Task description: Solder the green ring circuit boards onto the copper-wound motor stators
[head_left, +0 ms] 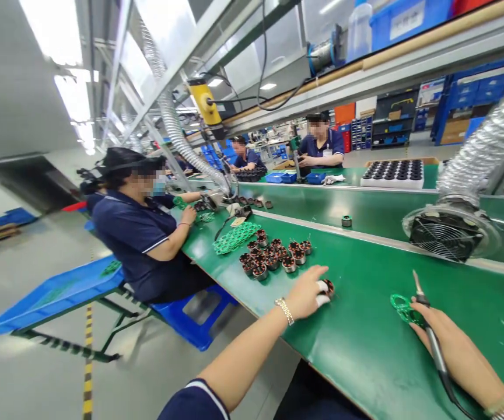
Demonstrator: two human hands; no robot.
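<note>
My left hand (305, 295), with white covers on some fingertips, grips a small round motor stator (329, 287) with copper windings at the table top. Its index finger is stretched out past the part. To its left stands a cluster of similar stators (273, 256), with dark tops and metal sides. My right hand (447, 338) is closed around a soldering iron (429, 335), its tip pointing up and away from me. Green ring-shaped boards (401, 307) show beside the right fingertips; whether these fingers also hold them I cannot tell.
A green bench (366, 356) runs across. Green ring panels (237, 237) lie beyond the stators. One part (346, 221) sits on the back ledge near a fan (448, 233) with a foil duct. A co-worker (142, 227) sits to the left; a white tray (392, 182) stands behind.
</note>
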